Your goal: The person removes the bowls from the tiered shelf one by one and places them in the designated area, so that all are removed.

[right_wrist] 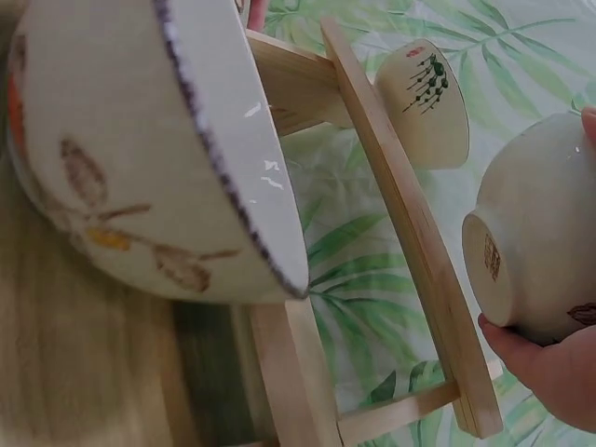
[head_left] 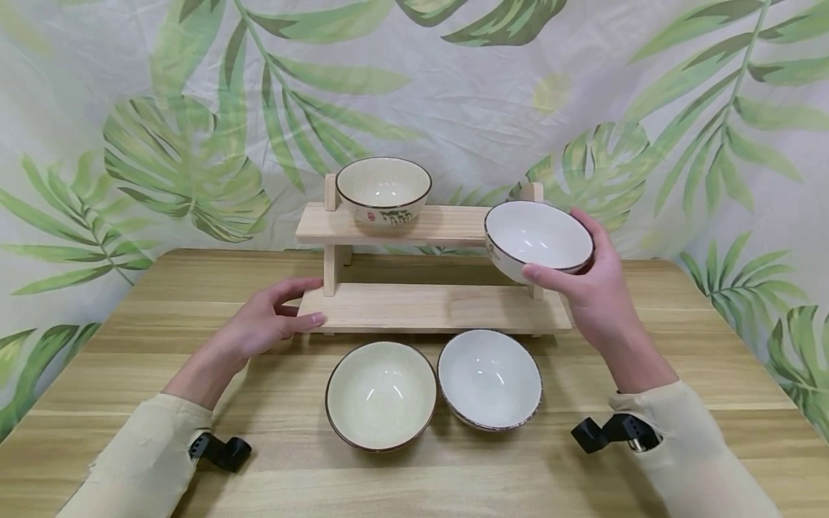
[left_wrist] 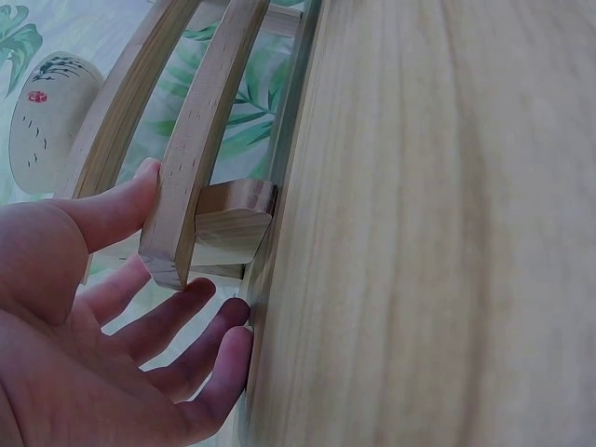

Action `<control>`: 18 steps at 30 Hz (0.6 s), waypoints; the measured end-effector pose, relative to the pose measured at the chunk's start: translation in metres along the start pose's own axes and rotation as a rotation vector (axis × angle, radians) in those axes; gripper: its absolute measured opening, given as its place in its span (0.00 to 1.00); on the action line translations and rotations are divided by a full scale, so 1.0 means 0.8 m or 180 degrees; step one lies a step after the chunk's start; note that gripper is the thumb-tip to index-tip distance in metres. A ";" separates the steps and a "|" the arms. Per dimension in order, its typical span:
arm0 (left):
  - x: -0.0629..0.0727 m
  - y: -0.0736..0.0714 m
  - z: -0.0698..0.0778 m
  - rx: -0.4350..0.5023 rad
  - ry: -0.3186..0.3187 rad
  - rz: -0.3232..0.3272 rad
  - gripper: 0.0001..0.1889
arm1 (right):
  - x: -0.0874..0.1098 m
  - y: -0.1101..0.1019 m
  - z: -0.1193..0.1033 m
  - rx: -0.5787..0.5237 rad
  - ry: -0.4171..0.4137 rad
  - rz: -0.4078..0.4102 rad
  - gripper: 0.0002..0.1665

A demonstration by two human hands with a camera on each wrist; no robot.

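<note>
My right hand (head_left: pixel 599 288) grips a white bowl (head_left: pixel 539 234) with a dark rim, thumb at the near side and fingers behind. The bowl is tilted toward me and overlaps the right end of the upper shelf in the head view; its foot ring (right_wrist: pixel 489 270) shows from below in the right wrist view. At the left end of the lower shelf (head_left: pixel 414 306), my left hand (head_left: pixel 265 320) pinches the board, thumb on top. The other left fingers hang loosely beneath it in the left wrist view. A cream bowl (head_left: pixel 383 191) with green painting stands on the upper shelf's left.
Before the two-tier wooden stand, a cream bowl (head_left: pixel 381 396) and a white bowl (head_left: pixel 490 380) sit side by side on the wooden table (head_left: pixel 291 460). A leaf-patterned cloth (head_left: pixel 453 108) hangs behind the stand.
</note>
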State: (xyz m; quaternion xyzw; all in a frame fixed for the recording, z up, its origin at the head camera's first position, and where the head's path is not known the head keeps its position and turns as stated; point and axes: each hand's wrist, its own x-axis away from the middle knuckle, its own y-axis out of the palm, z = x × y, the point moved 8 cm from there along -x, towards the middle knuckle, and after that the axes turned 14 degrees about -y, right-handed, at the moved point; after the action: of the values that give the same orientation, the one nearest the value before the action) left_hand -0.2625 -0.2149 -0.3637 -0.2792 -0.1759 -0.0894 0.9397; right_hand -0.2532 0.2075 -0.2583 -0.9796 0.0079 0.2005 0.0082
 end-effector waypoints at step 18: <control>0.000 -0.001 0.000 -0.0027 0.0025 -0.0011 0.42 | 0.022 -0.024 0.003 -0.0140 -0.0187 -0.0200 0.61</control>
State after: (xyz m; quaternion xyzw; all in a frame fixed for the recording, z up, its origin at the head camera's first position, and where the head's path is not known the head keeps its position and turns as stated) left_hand -0.2630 -0.2156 -0.3637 -0.2825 -0.1723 -0.0929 0.9391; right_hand -0.2375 0.2263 -0.2673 -0.9730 -0.0275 0.2289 -0.0067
